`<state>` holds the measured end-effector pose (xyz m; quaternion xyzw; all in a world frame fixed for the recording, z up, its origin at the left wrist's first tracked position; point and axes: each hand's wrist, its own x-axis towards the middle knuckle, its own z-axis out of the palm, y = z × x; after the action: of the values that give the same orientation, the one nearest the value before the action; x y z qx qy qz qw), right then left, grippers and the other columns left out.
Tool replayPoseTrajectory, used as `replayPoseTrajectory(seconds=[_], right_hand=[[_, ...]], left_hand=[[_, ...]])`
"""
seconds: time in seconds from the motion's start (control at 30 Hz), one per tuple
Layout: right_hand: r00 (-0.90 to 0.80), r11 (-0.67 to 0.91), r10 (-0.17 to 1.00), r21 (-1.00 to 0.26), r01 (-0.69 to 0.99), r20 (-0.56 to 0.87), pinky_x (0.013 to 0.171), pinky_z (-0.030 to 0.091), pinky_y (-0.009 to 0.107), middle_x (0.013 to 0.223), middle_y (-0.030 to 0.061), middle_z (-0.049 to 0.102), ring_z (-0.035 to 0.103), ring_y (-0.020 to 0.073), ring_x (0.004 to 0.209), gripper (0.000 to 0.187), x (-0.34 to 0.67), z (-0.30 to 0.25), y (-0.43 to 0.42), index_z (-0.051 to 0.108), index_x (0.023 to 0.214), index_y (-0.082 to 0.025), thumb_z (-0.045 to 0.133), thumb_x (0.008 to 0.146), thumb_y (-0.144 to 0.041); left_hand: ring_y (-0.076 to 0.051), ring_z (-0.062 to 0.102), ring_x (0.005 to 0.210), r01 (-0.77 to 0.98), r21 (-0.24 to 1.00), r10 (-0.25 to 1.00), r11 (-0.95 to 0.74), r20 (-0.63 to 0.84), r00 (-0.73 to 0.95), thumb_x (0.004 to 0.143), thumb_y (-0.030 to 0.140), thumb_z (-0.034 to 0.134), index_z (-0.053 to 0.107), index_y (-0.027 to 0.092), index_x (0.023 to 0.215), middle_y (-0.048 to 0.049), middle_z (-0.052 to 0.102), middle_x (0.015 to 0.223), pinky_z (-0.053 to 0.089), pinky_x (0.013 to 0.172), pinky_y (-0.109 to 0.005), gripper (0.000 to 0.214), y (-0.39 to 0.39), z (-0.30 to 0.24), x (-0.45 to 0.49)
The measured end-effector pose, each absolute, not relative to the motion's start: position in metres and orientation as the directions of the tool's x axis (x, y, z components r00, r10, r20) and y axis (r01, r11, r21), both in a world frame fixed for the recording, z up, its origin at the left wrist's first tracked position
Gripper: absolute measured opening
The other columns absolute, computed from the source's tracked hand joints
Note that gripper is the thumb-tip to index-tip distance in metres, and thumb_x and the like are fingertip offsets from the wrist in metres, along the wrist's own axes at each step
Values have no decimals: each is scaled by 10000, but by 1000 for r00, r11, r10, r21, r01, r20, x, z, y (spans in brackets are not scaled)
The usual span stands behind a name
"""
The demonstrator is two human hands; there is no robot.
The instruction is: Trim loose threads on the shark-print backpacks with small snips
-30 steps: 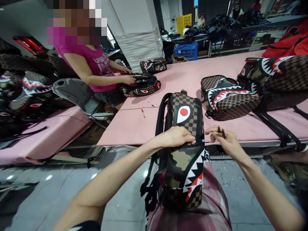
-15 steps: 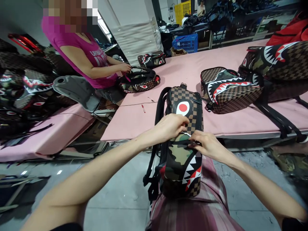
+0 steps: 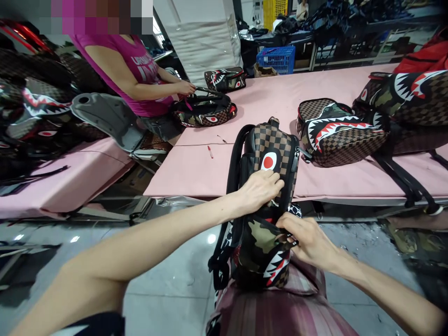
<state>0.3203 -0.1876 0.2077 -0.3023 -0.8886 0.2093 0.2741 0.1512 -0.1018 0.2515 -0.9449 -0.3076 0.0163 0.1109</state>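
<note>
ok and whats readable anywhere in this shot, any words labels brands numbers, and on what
"URBA": white letters on the co-worker's pink top; the rest of it and the line below are too blurred to read.
backpack under the left hand and right hand: no words, only a red dot and shark-teeth print.
blue crate and yellow crate: no marking that can be read.

Right hand [image 3: 310, 240] is off the table [image 3: 196, 172] edge (it was pinching something small there a second ago) and now grips the camo front panel [image 3: 259, 238] of the backpack [image 3: 275, 144], lower down. Left hand [image 3: 261, 190] sits higher, fingertips just under the eye patch [image 3: 269, 161].
</note>
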Motion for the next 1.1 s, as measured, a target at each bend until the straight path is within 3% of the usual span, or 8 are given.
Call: replayPoseTrajectory(seconds=[0.13,0.23,0.33,0.47,0.57,0.67,0.83,1.1], right_hand=[[-688,746,641,-485,455,341,504,284,231,808,26,549,486,114,615,233,321,206,-189,484,927,-175,380,762,-48],[-689,756,634,-469,457,352,506,293,232,794,26,554,485,114,607,168,318,206,-188,499,902,-173,395,807,-83],[-694,779,615,-419,466,373,510,294,234,786,26,569,487,110,612,168,316,204,-186,524,881,-170,400,819,-75],[-692,842,523,-173,512,498,509,269,256,674,4,570,423,102,540,210,313,193,-185,536,742,-175,394,853,-66],[-700,869,432,-55,491,569,507,261,263,698,-1,615,420,95,538,231,310,182,-188,543,699,-180,417,869,-86],[-732,898,351,11,439,584,506,265,265,747,1,654,442,98,556,180,307,173,-190,563,705,-184,486,847,-106],[-756,917,275,74,392,595,498,277,261,802,35,677,455,104,572,89,304,166,-193,600,759,-174,555,810,-116],[-737,914,293,47,403,609,495,273,250,774,40,676,455,93,543,122,296,171,-195,592,764,-160,516,838,-101]], left_hand=[[-209,542,899,510,-21,507,-860,79,858,868,301,472,588,167,858,-61,602,872,431,793,-349,178,-116,261,124],[-273,475,1135,475,79,480,-876,63,875,774,436,595,607,193,838,-53,633,907,266,1028,-504,252,-142,255,106],[-276,377,1260,591,88,598,-802,94,796,779,321,611,580,193,843,-47,631,981,71,1068,-605,146,-171,238,97],[-273,286,1320,786,109,770,-608,321,551,834,141,502,555,192,856,-50,602,1071,81,1045,-640,77,-202,206,102],[-297,220,1343,857,144,767,-494,537,352,823,97,496,568,198,912,-72,577,1055,148,1035,-628,153,-218,183,110],[-267,333,1276,863,192,722,-468,647,247,789,72,525,582,213,849,-51,583,902,206,1038,-572,163,-226,162,112],[-218,487,1112,831,253,683,-495,705,191,768,107,545,569,251,738,-10,587,741,269,1001,-496,149,-230,139,105],[-197,467,1108,775,299,633,-557,757,162,757,54,536,548,209,714,9,559,708,257,978,-442,162,-228,140,100]])
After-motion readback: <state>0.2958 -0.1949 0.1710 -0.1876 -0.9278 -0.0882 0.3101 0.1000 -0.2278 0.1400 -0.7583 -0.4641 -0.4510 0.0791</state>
